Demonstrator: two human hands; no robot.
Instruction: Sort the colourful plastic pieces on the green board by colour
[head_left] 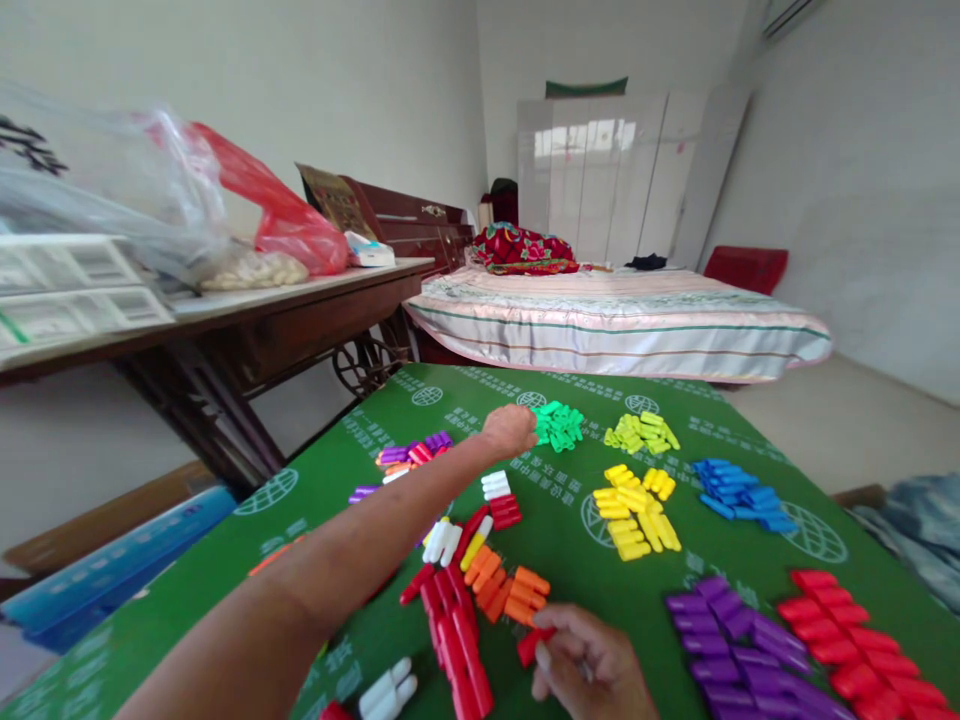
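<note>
My left hand (511, 430) reaches far over the green board, its fingers curled closed at the edge of a pile of green caps (559, 427). What those fingers hold, if anything, is hidden. Close to me, my right hand (596, 665) pinches a red cap (532, 647) between thumb and fingers. Just beyond it lie orange caps (527, 595), with a double line of red caps (456, 640) to their left. White caps (442, 542) and a yellow one (477, 543) lie in the middle. My left forearm partly covers a mixed heap of purple, red and white caps (420, 450).
Sorted groups of lime caps (641, 433), yellow caps (634, 510), blue caps (742, 493), purple caps (739, 650) and red caps (862, 640) lie on the right side of the green board (720, 420). A bed (615, 320) stands behind; a sewing table (300, 310) is at left.
</note>
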